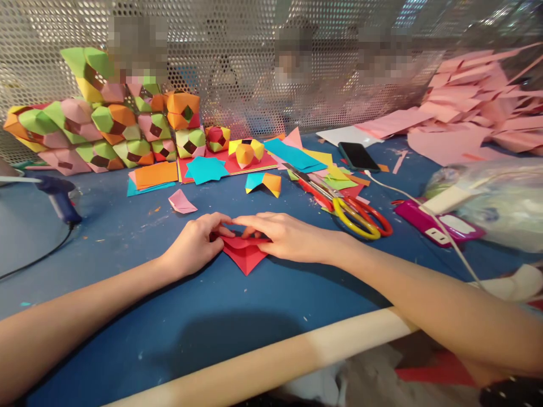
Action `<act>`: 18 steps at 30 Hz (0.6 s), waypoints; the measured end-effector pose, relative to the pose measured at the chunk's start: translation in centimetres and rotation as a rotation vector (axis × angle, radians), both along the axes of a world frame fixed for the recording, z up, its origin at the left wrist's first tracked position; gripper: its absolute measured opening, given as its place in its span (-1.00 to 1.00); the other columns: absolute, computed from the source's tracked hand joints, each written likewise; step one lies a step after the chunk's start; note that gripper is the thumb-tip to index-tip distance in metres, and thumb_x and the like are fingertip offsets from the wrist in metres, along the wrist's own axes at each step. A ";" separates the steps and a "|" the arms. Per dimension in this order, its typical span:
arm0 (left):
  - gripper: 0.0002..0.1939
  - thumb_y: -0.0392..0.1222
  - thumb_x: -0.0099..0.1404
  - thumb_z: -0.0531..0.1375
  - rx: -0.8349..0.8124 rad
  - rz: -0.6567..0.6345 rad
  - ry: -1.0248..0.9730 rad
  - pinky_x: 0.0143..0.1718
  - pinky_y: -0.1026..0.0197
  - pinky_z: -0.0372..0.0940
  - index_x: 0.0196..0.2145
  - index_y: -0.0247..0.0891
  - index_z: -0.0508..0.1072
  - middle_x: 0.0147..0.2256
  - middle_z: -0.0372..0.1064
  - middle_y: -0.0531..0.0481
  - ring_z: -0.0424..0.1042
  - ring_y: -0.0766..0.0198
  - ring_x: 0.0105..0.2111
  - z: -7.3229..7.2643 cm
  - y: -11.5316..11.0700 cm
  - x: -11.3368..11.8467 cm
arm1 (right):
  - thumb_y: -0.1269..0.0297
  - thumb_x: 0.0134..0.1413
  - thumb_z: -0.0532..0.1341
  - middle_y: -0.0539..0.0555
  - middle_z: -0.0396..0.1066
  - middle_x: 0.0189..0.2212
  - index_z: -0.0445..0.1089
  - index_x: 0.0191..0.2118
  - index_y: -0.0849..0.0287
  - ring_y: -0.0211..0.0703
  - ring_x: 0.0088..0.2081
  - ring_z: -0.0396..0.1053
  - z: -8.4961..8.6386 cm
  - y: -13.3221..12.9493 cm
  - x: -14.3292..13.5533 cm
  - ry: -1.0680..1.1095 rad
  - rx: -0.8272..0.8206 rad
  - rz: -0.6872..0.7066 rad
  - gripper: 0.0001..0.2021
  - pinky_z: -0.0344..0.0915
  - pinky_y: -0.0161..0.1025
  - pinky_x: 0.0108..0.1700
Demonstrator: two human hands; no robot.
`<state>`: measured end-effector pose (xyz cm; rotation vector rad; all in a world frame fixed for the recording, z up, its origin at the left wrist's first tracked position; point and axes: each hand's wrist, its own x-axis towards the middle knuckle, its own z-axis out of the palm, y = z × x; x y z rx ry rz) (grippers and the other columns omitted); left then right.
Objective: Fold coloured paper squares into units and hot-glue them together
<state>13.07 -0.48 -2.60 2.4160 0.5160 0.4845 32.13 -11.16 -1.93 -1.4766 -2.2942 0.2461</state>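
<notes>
A red sheet of paper, partly folded with a corner pointing toward me, lies on the blue table between my hands. My left hand pinches its left side, fingers curled over the top edge. On the right side, my right hand grips the same paper, thumb in front and fingers behind. The fingertips of both hands nearly meet above the upper edge, which they partly hide. Just beyond my left hand rests a small folded pink paper piece. An orange and blue folded piece stands farther back.
Paper modules are stacked at back left, near a blue glue gun. Scissors lie beyond my right forearm. A black phone, pink paper strips and a magenta power strip occupy the right. A pale tube crosses in front.
</notes>
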 end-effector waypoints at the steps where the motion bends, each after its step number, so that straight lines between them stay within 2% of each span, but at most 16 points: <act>1: -0.66 -0.43 0.10 0.07 0.063 -0.013 0.008 -0.19 0.17 0.33 -0.15 -0.22 0.35 -0.29 0.51 0.01 0.47 0.22 -0.26 0.0 0.0 -0.1 | 0.61 -0.02 0.10 0.13 0.45 -0.18 0.17 0.13 0.22 -0.09 -0.12 0.39 0.1 -0.1 0.1 -0.027 -0.007 0.000 -0.46 0.35 -0.15 -0.13; 5: -0.76 -0.38 0.14 0.08 0.298 -0.088 0.040 -0.20 0.12 0.30 -0.21 -0.23 0.38 -0.32 0.49 -0.04 0.44 0.18 -0.28 0.1 0.2 -0.3 | 0.59 -0.01 0.11 0.13 0.46 -0.24 0.31 -0.01 0.19 -0.07 -0.20 0.42 1.0 -0.7 0.5 -0.131 -0.039 -0.031 -0.59 0.35 -0.17 -0.20; 7: -0.77 -0.38 0.14 0.08 0.262 -0.086 0.037 -0.21 0.14 0.30 -0.24 -0.23 0.40 -0.32 0.48 -0.04 0.44 0.19 -0.30 0.2 0.2 -0.3 | 0.58 0.00 0.11 0.11 0.47 -0.23 0.37 -0.08 0.16 -0.08 -0.20 0.43 1.7 -1.1 0.9 -0.131 -0.067 -0.038 -0.65 0.35 -0.18 -0.20; 10: -0.78 -0.38 0.10 0.10 0.013 -0.011 -0.036 -0.24 0.19 0.32 -0.28 -0.22 0.42 -0.32 0.49 -0.01 0.45 0.22 -0.29 0.3 0.4 -0.3 | 0.51 -0.01 0.17 0.07 0.48 -0.16 0.36 -0.02 0.11 -0.12 -0.18 0.44 2.7 -1.3 1.7 -0.016 -0.185 -0.014 -0.61 0.38 -0.21 -0.19; 12: -0.80 -0.36 0.06 0.14 -0.201 0.088 -0.179 -0.27 0.23 0.31 -0.31 -0.24 0.43 -0.35 0.48 0.01 0.45 0.25 -0.32 0.3 1.0 -0.2 | 0.42 0.00 0.19 0.05 0.47 -0.12 0.33 0.03 0.10 -0.15 -0.16 0.45 2.9 -1.0 2.4 0.148 -0.221 -0.027 -0.59 0.40 -0.23 -0.16; 15: -0.84 -0.35 -0.03 0.19 -0.544 0.238 -0.491 -0.40 0.29 0.28 -0.40 -0.27 0.40 -0.44 0.43 0.07 0.40 0.33 -0.45 0.3 2.2 0.3 | 0.36 0.12 0.09 0.08 0.46 -0.09 0.36 -0.01 0.16 -0.16 -0.10 0.43 2.4 0.3 2.9 0.397 -0.108 -0.197 -0.69 0.38 -0.16 -0.06; 17: -0.85 -0.36 -0.06 0.20 -0.736 0.265 -0.610 -0.48 0.30 0.25 -0.44 -0.28 0.36 -0.51 0.37 0.11 0.35 0.38 -0.54 0.2 3.0 0.6 | 0.36 0.17 0.03 0.15 0.44 -0.07 0.37 -0.02 0.23 -0.11 -0.04 0.40 1.5 1.3 2.3 0.414 -0.009 -0.343 -0.69 0.32 -0.07 0.02; 18: -0.86 -0.36 -0.06 0.20 -0.798 0.255 -0.629 -0.50 0.31 0.23 -0.46 -0.28 0.35 -0.55 0.34 0.12 0.33 0.39 -0.58 0.2 3.3 0.7 | 0.35 0.17 0.04 0.20 0.41 -0.03 0.36 0.01 0.27 -0.07 0.00 0.37 1.0 1.7 1.6 0.363 0.024 -0.370 -0.68 0.28 -0.04 0.06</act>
